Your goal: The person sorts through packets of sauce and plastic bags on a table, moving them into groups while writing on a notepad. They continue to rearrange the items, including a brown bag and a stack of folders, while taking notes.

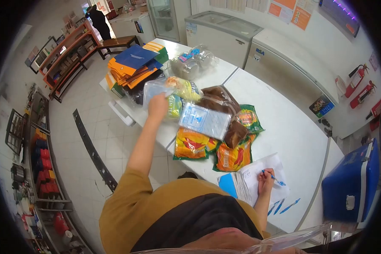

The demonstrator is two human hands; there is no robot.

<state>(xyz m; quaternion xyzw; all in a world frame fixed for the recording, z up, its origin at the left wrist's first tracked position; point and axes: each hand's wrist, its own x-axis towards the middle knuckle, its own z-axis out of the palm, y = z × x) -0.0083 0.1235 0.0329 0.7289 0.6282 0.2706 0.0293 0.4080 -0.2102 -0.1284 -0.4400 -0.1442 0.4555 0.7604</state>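
Note:
My left hand (158, 106) reaches across the table with its fingers closed on the near edge of a clear plastic bag (152, 89). Just beside it are yellow-green packs (175, 106), one printed "green tea". My right hand (265, 180) grips a blue pen (279, 182) over an open notebook (250, 174) with some writing on its page. Between the hands lie a plastic-wrapped pack with blue print (204, 120), a brown bag (219, 98) and several orange-and-green packets (234, 156).
Orange and blue envelopes (133, 59) are stacked at the table's far left, near clear plastic containers (193, 61). Several blue pens (290, 206) lie right of the notebook. A blue cooler box (351, 182) stands at right. Chest freezers (283, 63) line the wall; a person (99, 23) stands far back.

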